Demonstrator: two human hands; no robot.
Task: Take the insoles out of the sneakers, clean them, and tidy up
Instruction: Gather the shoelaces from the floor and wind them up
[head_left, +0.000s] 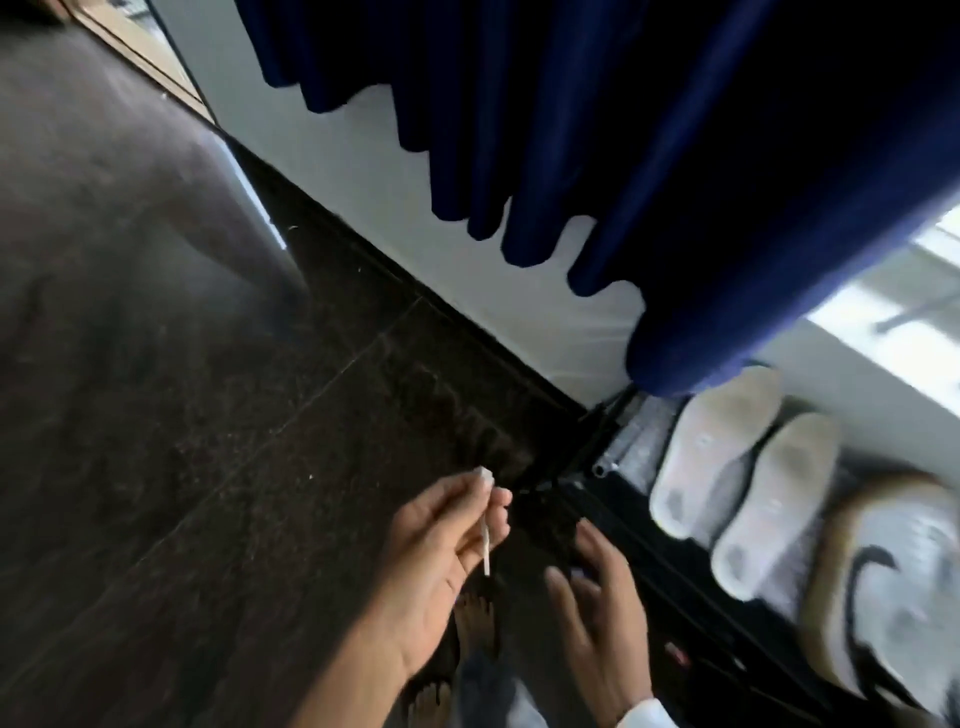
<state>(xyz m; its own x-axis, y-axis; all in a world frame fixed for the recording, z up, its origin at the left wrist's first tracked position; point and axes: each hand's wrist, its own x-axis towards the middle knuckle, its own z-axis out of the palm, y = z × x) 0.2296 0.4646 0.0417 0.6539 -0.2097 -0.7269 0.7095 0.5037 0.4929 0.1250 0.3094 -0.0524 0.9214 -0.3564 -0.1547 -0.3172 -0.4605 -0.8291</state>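
Two pale insoles lie side by side on the sill by the sliding-door track at the right, both smudged with grey. A white sneaker with a black swoosh and tan sole rests right beside them, partly cut off by the frame edge. My left hand pinches a thin white stick with a small white tip between thumb and fingers. My right hand hovers open over the dark floor, left of the insoles, touching nothing.
A dark blue curtain hangs over the white wall and down to the door track. Dark tiled floor spreads to the left. My bare feet stand below my hands.
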